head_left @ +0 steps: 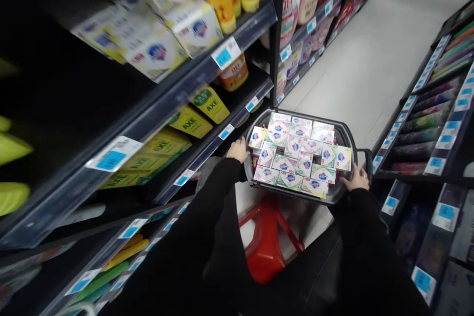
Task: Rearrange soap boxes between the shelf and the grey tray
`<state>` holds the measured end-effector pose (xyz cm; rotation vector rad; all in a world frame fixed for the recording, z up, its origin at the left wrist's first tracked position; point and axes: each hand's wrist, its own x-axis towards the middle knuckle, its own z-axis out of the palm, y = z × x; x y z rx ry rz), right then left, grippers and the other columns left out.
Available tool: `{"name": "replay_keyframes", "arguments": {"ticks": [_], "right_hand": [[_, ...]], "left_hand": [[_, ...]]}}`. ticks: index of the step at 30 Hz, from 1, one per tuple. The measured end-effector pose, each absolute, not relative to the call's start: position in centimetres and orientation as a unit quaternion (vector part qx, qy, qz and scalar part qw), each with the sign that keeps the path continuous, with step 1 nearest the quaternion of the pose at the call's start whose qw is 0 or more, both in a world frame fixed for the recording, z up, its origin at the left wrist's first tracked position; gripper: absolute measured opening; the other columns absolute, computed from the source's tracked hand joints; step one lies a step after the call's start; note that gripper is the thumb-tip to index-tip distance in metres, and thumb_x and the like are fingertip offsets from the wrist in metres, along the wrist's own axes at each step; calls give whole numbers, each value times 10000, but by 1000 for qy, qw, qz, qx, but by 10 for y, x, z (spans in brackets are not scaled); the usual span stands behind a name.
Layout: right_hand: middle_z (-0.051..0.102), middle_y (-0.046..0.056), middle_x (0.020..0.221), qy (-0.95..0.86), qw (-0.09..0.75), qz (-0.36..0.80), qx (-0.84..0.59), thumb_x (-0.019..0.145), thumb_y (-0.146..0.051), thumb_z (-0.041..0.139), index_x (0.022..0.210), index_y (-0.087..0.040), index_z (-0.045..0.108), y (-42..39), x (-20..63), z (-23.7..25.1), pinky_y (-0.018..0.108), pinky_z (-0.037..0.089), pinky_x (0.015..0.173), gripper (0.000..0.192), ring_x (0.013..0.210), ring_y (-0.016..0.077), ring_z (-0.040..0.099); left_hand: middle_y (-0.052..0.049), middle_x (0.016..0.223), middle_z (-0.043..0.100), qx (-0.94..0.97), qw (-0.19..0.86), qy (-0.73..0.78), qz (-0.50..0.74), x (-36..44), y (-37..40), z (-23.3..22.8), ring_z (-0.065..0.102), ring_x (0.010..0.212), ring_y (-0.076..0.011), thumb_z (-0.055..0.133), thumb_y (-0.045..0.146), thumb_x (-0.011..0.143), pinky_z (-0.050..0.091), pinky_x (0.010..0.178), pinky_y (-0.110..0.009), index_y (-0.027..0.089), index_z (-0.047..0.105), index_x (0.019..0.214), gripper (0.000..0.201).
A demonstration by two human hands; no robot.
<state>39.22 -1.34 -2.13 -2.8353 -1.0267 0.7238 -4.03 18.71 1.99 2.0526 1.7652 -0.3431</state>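
A dark plastic shopping basket [349, 139] is in front of me, filled with small soap boxes [285, 164] laid close together, white with pink, green or yellow edges. My left hand [238, 150] grips the basket's left rim. On the opposite side, my right hand [356, 178] is closed round the right rim, by the handle, with some fingertips inside the basket. Other coloured packs show in small gaps beneath the top boxes, too hidden to name.
A red plastic stool [264, 252] stands below the basket, between my legs. On the left, a dark shelf [244, 34] carries soap boxes [157, 52] and yellow AXE packs [188, 121]. More shelving [403, 158] runs along the right. A pale aisle floor [366, 59] stretches ahead.
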Motion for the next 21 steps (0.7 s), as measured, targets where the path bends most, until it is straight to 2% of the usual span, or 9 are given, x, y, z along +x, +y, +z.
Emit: {"name": "replay_keyframes", "arguments": {"ticks": [2,5,7,9,11,14,16,19,21], "right_hand": [[347,191,1506,-299,-27,236,-924,807,-496,586,1379,-191,493,-31,381,-1,542,387,1034,654,1325,397,413],[433,192,1451,-315,-81,207,-923,900,-540,398,1355,-174,529,-73,351,27,551,393,1023,599,1301,389,444],[480,206,1415,-337,-110,206,-912,909,-553,343,1316,-164,561,-105,327,36,594,336,1057,605,1339,369,409],[391,152,1514,-355,-109,207,-905,895,-569,304,1327,-245,552,-132,306,39,676,305,1033,594,1444,348,250],[316,128,1563,-351,-87,197,-911,862,-607,254,1338,-295,537,-150,294,38,717,310,994,636,1476,348,171],[333,87,1557,-331,-61,181,-924,739,-688,290,1213,-411,590,-157,290,35,703,310,989,626,1479,338,178],[380,66,1529,-323,-56,178,-928,654,-719,336,1086,-470,612,-152,292,34,687,316,972,570,1471,327,207],[413,73,1506,-326,-64,179,-926,632,-721,360,1005,-466,616,-142,291,40,697,307,947,519,1454,339,243],[406,97,1510,-335,-70,179,-923,691,-690,358,1038,-427,624,-137,287,48,701,309,951,511,1449,352,250]], "left_hand": [[-196,1207,650,728,230,644,-56,-52,168,57,616,1137,-303,550,219,882,463,977,-363,83,557,1345,482],[-60,913,733,701,302,637,104,-76,125,111,683,900,-204,490,251,911,486,882,-285,165,674,1155,317],[4,688,673,676,320,630,208,-92,94,143,647,685,-161,477,341,919,486,734,-253,186,701,963,275],[33,536,546,655,301,633,284,-105,71,170,546,541,-134,466,429,914,435,606,-240,189,654,754,345],[35,509,465,642,237,643,343,-116,68,196,477,518,-122,495,461,890,398,576,-237,189,562,619,389],[-5,683,544,629,96,660,399,-130,106,235,540,679,-156,601,379,832,449,706,-270,189,525,637,283],[-84,958,605,610,23,683,401,-137,151,261,584,930,-234,676,306,782,460,883,-349,176,592,839,165],[-237,1284,505,596,21,727,339,-138,219,288,474,1243,-365,747,290,745,366,1063,-448,85,533,1189,534],[-262,1337,469,614,64,727,300,-134,252,292,439,1305,-373,745,259,748,360,1086,-421,57,477,1271,622]]}}
